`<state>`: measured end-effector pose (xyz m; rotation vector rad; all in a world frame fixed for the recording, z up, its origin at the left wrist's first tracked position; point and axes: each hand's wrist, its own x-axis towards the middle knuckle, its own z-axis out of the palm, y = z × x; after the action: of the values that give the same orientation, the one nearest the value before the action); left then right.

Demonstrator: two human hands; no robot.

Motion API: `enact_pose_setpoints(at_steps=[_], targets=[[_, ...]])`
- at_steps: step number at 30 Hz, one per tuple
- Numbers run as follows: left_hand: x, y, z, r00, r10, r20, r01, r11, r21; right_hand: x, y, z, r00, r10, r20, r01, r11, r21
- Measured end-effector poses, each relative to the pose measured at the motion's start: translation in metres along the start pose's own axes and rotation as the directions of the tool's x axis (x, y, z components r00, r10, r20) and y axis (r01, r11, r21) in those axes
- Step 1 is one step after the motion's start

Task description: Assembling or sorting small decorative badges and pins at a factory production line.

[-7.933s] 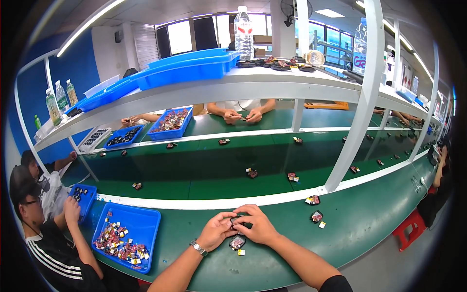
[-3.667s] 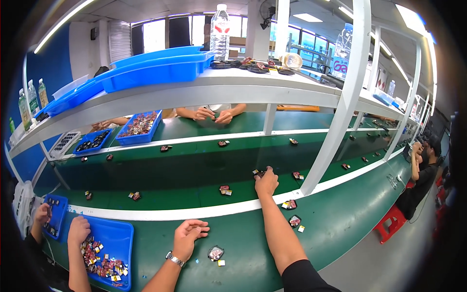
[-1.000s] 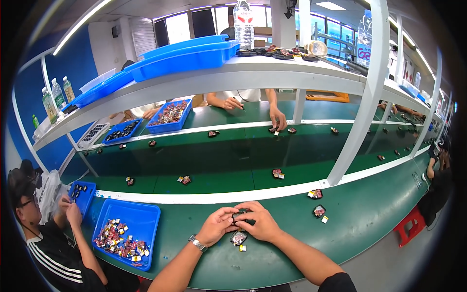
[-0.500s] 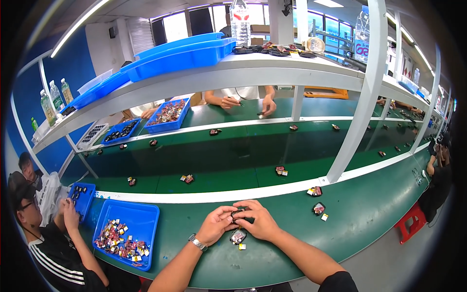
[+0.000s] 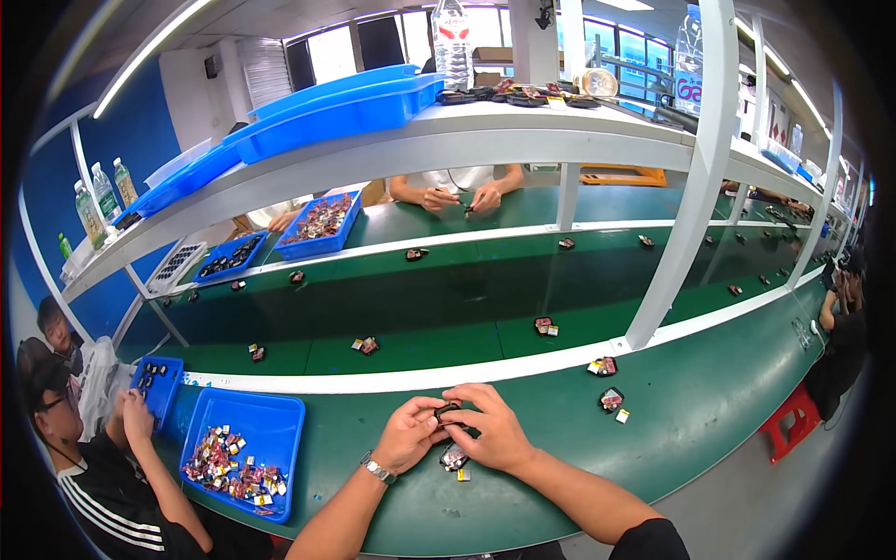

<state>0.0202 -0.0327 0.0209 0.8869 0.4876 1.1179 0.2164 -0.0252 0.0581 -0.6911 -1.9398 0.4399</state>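
head view: a small dark part [image 5: 446, 411] is pinched between the two hands just above the near edge of the green bench [image 5: 709, 411]. it is a short black piece whose long axis seems to run roughly left to right, from one set of fingertips to the other; which end is which cannot be told, it is too small and mostly covered. the left hand [image 5: 408, 435] grasps its left end with thumb and forefinger curled in, a metal wristwatch [image 5: 377, 468] on that wrist. the right hand [image 5: 495, 437] closes over its right end from above, fingers bent and clenched on it, so the part sits at the meeting of both grips, not deep in either palm.

just below the hands a second small part [image 5: 455, 457], dark with a reddish face, lies flat on the bench, touching or nearly touching the right hand's lower edge, with a tiny yellowish bit beside it. two similar parts [image 5: 611, 399] lie apart to the right, near the white upright post [image 5: 686, 177]. to the left a blue tray [image 5: 280, 420] holds a heap of small mixed-colour pieces, and another person in a black striped sleeve [image 5: 121, 504] works beside it. beyond the white strip more small parts lie spaced along the darker green belt [image 5: 448, 299], and across it a person's hands [image 5: 462, 198] work at the far side.
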Motion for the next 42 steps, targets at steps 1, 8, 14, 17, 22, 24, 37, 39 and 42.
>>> enact_pose_setpoints(at_steps=[1,8,14,17,22,24,37,39,42], targets=[[0.000,0.000,0.000,1.000,-0.003,0.000,0.003,1.000,0.000,0.000,0.000,0.000,1.000,0.002,-0.001,-0.002,1.000,0.001],[0.001,-0.003,0.000,1.000,-0.008,0.022,0.008,1.000,-0.025,-0.002,0.001,0.001,0.998,0.059,0.001,-0.059,0.998,0.027],[0.001,-0.005,0.002,1.000,0.006,0.010,-0.006,1.000,-0.020,-0.004,0.006,0.004,0.990,0.139,0.025,-0.141,0.988,0.062],[0.000,-0.008,0.002,1.000,0.028,0.003,-0.028,1.000,-0.002,-0.004,0.006,0.005,0.988,0.149,0.045,-0.153,0.984,0.087],[0.000,-0.006,0.010,0.998,0.052,-0.026,-0.051,0.998,0.033,-0.003,0.007,0.002,0.985,0.146,0.096,-0.154,0.984,0.088],[0.003,0.000,0.016,0.996,0.024,-0.084,-0.019,0.998,0.060,-0.001,0.006,0.001,0.990,0.122,0.070,-0.122,0.993,0.002],[0.004,0.001,0.011,0.990,-0.055,-0.133,0.064,0.996,0.067,0.000,0.008,0.005,0.999,-0.023,-0.049,0.014,0.985,-0.173],[0.001,0.000,0.011,0.984,-0.067,-0.164,0.079,0.995,0.066,0.000,0.002,0.004,0.999,-0.038,-0.015,0.034,0.977,-0.212],[0.001,-0.001,0.009,0.984,-0.075,-0.161,0.086,0.994,0.067,-0.001,0.000,0.006,1.000,-0.030,0.002,0.029,0.960,-0.277]])
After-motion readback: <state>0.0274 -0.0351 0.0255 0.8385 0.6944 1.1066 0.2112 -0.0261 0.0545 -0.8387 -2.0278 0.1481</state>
